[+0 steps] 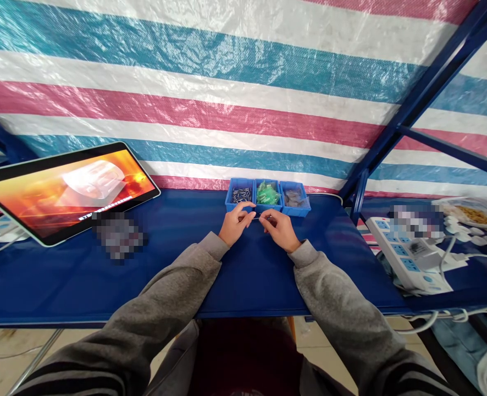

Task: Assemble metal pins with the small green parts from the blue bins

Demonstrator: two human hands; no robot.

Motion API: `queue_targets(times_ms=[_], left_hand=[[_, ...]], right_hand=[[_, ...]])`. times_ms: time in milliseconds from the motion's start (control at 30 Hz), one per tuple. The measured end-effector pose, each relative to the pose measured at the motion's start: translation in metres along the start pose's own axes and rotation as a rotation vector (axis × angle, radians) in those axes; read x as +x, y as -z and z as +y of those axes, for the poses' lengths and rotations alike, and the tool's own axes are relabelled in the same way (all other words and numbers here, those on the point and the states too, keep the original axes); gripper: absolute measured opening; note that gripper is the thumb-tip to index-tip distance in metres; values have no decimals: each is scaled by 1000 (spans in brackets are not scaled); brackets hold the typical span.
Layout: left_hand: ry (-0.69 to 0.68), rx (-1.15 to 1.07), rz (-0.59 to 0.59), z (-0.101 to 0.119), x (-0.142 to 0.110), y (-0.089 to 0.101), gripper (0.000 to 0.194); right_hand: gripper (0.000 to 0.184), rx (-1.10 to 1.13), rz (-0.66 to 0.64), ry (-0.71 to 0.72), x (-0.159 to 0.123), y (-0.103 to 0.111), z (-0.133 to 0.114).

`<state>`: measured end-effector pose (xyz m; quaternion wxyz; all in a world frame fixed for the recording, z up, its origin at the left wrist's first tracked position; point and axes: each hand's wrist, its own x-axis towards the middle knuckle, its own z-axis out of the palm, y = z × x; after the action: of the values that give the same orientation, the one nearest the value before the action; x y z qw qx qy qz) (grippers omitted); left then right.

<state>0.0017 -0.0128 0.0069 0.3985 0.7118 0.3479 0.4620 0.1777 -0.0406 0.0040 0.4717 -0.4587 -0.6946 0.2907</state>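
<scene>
Both of my hands meet close together over the blue table, just in front of three small blue bins. My left hand (pixel 236 224) is closed in a pinch at the thumb and index fingertips. My right hand (pixel 282 229) is pinched too, its fingers curled toward the left one. Between the fingertips shows a thin, pale sliver, too small to name. The left bin (pixel 228 208) holds dark metallic screw-like pieces (pixel 241 194). In the middle bin (pixel 262 208) lie bright green plastic pieces (pixel 267 193). Greyish, translucent pieces (pixel 293 198) fill the right bin (pixel 303 210).
A tilted screen (pixel 70 190) stands on the left of the blue table (pixel 177 231), beside a pixelated patch. To the right, a white power strip (pixel 408 256) carries plugs and cables. Blue metal bars (pixel 392 137) rise before a striped plastic sheet (pixel 227 82). Another person's hand shows at the far right.
</scene>
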Motion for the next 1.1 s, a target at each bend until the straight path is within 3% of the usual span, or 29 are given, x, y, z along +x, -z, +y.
queue_targets(times_ms=[500, 667, 1100], left_hand=[[-23, -81, 105, -8, 3, -4, 32], [-4, -35, 73, -5, 3, -2, 29], [63, -33, 41, -2, 1, -3, 42]], right_hand=[[34, 84, 70, -33, 1, 1, -1], [33, 38, 60, -31, 1, 1, 2], [18, 42, 58, 15, 2, -1, 0]])
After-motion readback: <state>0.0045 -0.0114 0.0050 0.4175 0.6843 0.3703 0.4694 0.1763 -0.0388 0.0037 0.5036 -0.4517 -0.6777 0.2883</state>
